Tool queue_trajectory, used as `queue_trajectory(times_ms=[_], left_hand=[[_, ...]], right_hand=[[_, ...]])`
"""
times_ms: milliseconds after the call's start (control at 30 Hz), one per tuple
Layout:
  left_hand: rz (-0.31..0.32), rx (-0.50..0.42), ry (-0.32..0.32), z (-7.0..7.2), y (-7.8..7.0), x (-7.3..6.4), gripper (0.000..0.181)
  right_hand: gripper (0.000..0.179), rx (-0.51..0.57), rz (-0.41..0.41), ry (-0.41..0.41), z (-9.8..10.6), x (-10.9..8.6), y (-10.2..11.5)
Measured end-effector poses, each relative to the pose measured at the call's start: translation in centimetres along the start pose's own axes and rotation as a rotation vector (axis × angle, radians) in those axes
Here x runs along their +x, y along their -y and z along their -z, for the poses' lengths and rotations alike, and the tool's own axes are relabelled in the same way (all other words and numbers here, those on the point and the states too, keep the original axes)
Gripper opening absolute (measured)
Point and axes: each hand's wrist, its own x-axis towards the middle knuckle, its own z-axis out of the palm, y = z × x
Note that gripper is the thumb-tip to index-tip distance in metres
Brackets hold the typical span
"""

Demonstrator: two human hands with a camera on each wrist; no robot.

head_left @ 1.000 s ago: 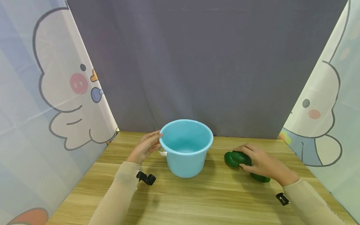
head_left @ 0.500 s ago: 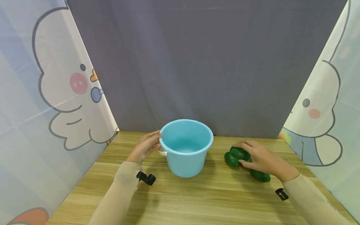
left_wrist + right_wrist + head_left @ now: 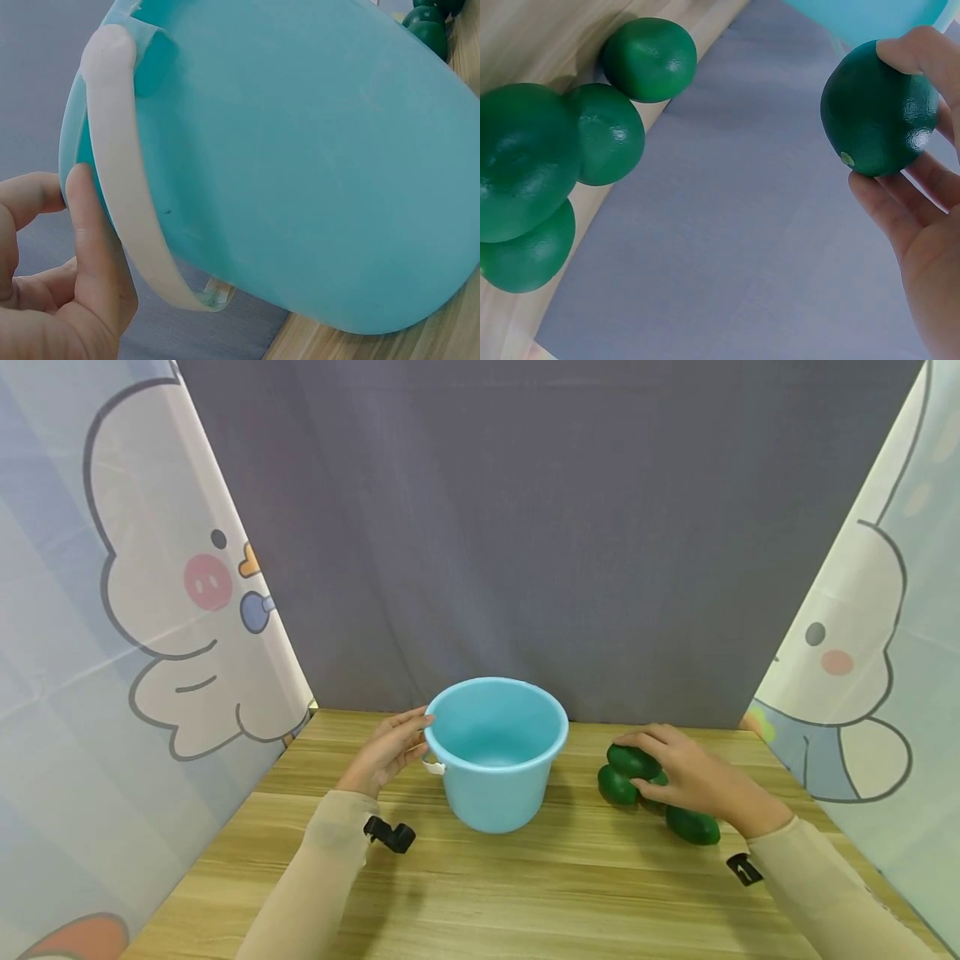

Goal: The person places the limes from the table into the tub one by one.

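Observation:
A light blue bucket (image 3: 498,797) with a white handle (image 3: 120,150) stands upright on the table; no contents show inside. My left hand (image 3: 386,756) pinches its rim at the left side, thumb outside under the rim and fingertips over the edge. To the bucket's right, my right hand (image 3: 690,781) grips a dark green, glossy lime (image 3: 877,112) between thumb and fingers, raised over the others. In the right wrist view its pale stem spot faces the camera. Several more limes (image 3: 692,827) lie on the table below that hand, partly hidden by it in the head view.
The wood-grain table (image 3: 495,893) ends at a grey cloth backdrop (image 3: 495,543) behind the bucket. Curtains with cartoon figures (image 3: 172,577) hang at both sides. Black wrist mounts (image 3: 390,835) sit on the sleeves.
My right hand has risen slightly and shifted left with the lime, uncovering more of the limes beneath. My left hand and the bucket have not visibly moved.

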Motion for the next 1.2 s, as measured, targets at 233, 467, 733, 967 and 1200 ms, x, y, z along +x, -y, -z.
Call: queue_trajectory(times_ms=[233, 467, 733, 967, 1200], left_hand=[[-0.004, 0.002, 0.006, 0.1, 0.0, 0.1, 0.053], [-0.004, 0.003, 0.0, 0.0, 0.0, 0.0, 0.053], [-0.003, -0.007, 0.005, 0.0, 0.1, 0.2, 0.055], [-0.007, -0.013, 0.016, 0.1, 0.2, 0.1, 0.056], [-0.007, -0.014, 0.016, 0.1, 0.1, 0.1, 0.055]], right_hand=[[0.061, -0.009, 0.017, -0.025, 0.3, 0.4, -0.2], [0.063, -0.016, 0.006, -0.025, 0.4, 0.7, -0.1], [0.053, -0.007, -0.007, -0.006, 0.7, 1.0, -0.3], [0.053, 0.0, 0.029, -0.032, 0.8, 1.7, -0.3], [0.051, 0.015, 0.044, -0.053, 1.0, 2.5, -0.4]])
